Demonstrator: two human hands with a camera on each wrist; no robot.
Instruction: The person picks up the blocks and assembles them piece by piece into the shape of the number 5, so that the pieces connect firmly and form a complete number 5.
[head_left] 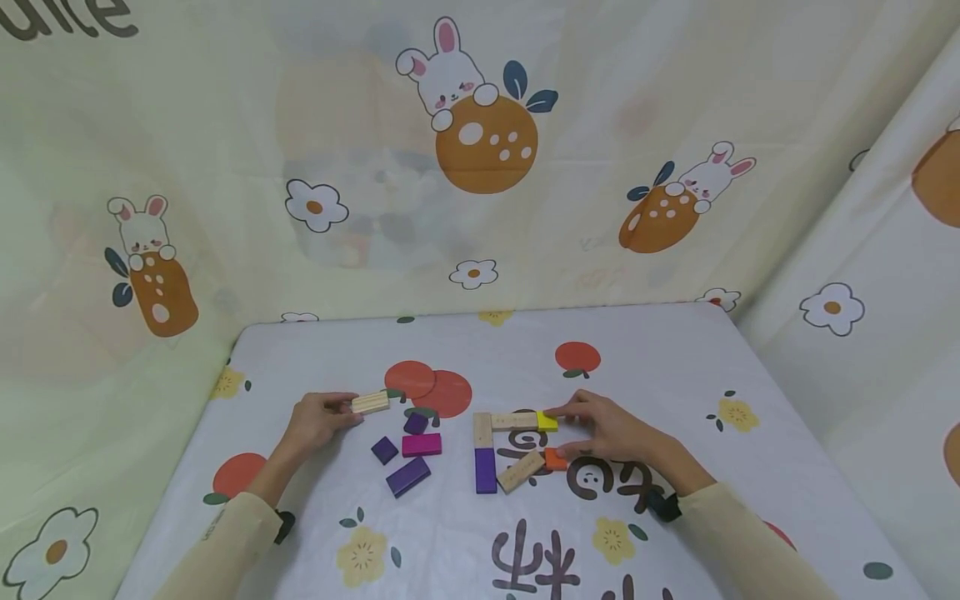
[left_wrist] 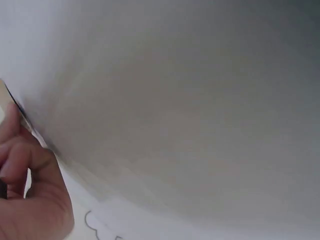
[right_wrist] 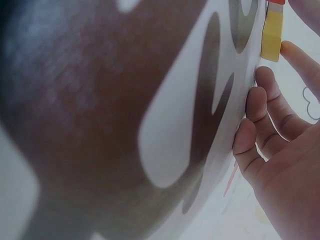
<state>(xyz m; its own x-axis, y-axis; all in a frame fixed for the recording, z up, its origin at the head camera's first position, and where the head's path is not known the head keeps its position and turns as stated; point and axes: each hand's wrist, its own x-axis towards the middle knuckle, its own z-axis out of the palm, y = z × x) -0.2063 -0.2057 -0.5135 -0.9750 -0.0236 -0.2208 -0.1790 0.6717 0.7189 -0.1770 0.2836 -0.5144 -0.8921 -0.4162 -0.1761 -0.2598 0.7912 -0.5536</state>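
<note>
One pale block pinched by left hand, jutting toward right edge of desk | right hand (fingers unclenched) touches yellow block and orange block

1. A lane of bare tablecloth runs front to back between the magenta block and the standing edge of the C-shaped layout, formed partly by a purple block.
2. The pocket inside that layout opens rightward, but the right hand spans its mouth, fingers at the yellow block and orange block.
3. The left hand, holding a pale wooden piece, obstructs the loose blocks' far-left side.
4. Open cloth stretches behind everything until the printed curtain.
5. Clearance beneath the left hand is hard to judge; its wrist view is blurred.
</note>
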